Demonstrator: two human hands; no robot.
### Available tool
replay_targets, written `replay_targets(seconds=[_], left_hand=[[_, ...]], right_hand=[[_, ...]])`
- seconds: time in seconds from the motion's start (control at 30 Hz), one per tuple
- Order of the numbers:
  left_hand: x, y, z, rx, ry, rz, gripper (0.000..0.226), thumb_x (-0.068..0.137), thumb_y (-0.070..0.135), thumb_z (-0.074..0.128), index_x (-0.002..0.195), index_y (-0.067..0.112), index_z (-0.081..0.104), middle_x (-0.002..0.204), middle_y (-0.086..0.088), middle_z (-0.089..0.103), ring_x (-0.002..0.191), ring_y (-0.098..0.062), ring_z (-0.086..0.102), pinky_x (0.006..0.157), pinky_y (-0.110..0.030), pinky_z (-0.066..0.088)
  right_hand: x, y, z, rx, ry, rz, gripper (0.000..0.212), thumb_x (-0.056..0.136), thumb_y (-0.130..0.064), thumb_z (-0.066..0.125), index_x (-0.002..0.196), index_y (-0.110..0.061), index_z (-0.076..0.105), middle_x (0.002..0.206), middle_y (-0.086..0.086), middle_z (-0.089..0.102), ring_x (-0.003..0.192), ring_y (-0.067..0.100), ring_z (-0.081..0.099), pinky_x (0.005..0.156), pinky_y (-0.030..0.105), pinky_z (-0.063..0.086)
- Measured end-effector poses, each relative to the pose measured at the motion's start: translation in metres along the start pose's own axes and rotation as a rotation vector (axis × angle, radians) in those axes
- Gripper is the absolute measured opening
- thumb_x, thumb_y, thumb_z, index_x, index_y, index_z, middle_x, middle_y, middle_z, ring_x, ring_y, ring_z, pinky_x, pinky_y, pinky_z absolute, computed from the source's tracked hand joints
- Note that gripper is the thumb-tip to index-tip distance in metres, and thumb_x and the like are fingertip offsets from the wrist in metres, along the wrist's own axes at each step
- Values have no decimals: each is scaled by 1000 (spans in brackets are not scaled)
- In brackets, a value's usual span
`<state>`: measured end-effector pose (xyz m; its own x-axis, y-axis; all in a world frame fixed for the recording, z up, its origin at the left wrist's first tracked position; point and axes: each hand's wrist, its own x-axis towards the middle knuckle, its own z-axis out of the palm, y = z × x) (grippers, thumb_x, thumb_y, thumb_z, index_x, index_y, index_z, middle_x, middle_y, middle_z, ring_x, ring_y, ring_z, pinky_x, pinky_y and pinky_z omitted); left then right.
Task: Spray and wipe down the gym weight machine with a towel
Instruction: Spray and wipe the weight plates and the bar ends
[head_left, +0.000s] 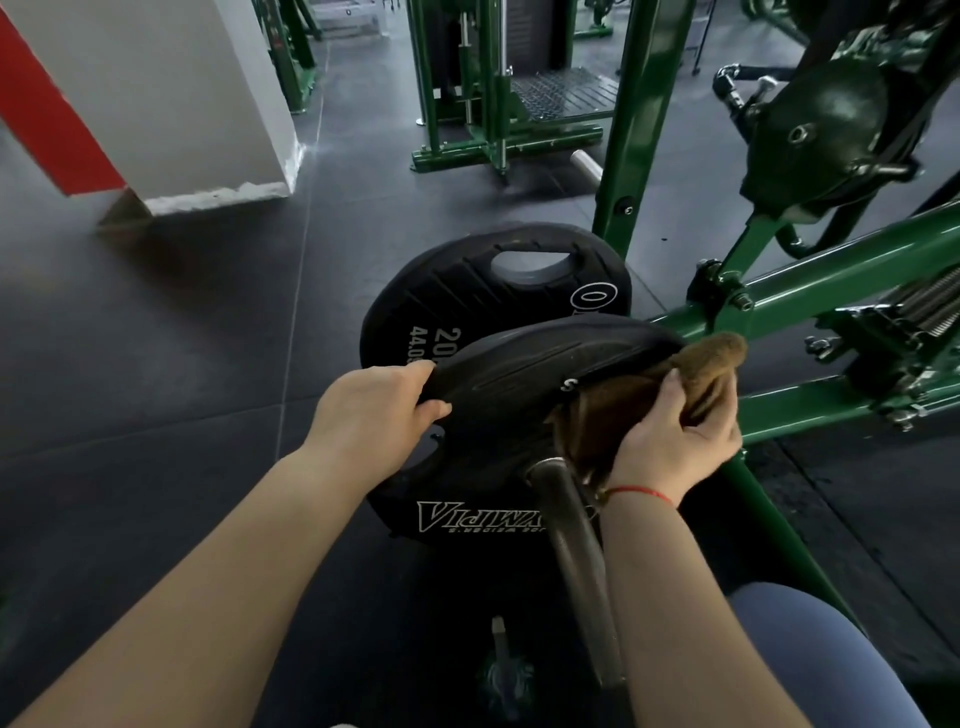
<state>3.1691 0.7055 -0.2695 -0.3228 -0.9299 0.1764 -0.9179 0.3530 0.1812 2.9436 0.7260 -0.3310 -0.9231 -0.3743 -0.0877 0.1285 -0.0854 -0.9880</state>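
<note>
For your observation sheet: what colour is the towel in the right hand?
The towel is brown; head view shows it best.

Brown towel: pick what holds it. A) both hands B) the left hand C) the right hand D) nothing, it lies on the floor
C: the right hand grips the brown towel against the weight plate, while the left hand grips only the plate's rim.

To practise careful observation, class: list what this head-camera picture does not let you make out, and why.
1. Head view: the weight print on the rear plate is cut short by the front plate.
2. Head view: the front plate's right side is covered by the towel and the right hand.
3. Head view: the dark thing near the bottom edge is too dim and blurred to identify.
</note>
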Motion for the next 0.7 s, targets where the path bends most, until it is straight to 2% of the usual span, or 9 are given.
replay_targets(seconds=[0.07,0.17,0.3,0.37,0.43,0.47,0.53,0.6,0.7], left_hand=[[1,1,0,14,8,7,31,99,42,58,120,19,63,75,10,54,72,-13,54,62,-28,39],[3,2,2,25,37,27,32,98,43,59,118,18,65,74,9,56,71,-14,55,63,-30,42],[3,4,2,32,38,24,37,99,43,58,128,20,62,76,9,55,74,-17,56,64,-31,42],[2,4,2,41,51,30,42,98,43,59,133,20,60,81,4,62,78,-21,61,63,-32,40],[1,4,1,32,73,43,47,97,43,61,138,19,59,89,0,70,82,-24,66,63,-32,41],[0,4,1,25,79,51,48,97,43,62,139,19,58,90,-1,71,81,-24,67,64,-32,43],[-1,4,1,21,81,64,49,96,42,62,139,18,58,90,-3,72,81,-25,67,65,-33,47],[1,4,1,11,73,67,50,95,41,63,139,17,59,94,-6,73,85,-27,68,69,-35,50],[2,4,-1,-18,54,46,51,96,41,63,141,18,57,102,-9,74,95,-29,68,74,-36,48]], right_hand=[[1,9,3,-10,-13,5,56,99,-30,62,151,-23,43,145,7,36,137,24,42,117,27,28],[-21,23,13,-90,-61,5,63,101,-21,59,157,-19,30,159,18,23,148,31,27,111,14,14],[-76,41,20,-166,-132,-82,70,97,-8,63,157,-21,30,160,20,18,149,33,26,123,33,19],[-109,48,19,-161,-235,-41,74,96,-6,63,154,-35,26,162,16,13,151,28,21,124,35,18],[-136,47,12,-116,-361,36,76,97,-7,62,148,-49,24,163,8,7,152,14,15,125,34,18],[-143,46,8,-92,-393,41,75,97,-5,61,149,-48,27,163,4,7,149,4,14,125,29,19],[-137,41,5,-64,-389,-36,71,95,2,62,152,-32,38,160,6,14,141,-10,20,117,8,18],[-118,32,6,-72,-311,-185,67,90,10,64,149,-13,46,153,17,24,140,6,28,111,1,16],[-77,19,11,-22,-205,-232,65,87,12,63,147,-8,48,144,21,35,138,21,36,113,5,19]])
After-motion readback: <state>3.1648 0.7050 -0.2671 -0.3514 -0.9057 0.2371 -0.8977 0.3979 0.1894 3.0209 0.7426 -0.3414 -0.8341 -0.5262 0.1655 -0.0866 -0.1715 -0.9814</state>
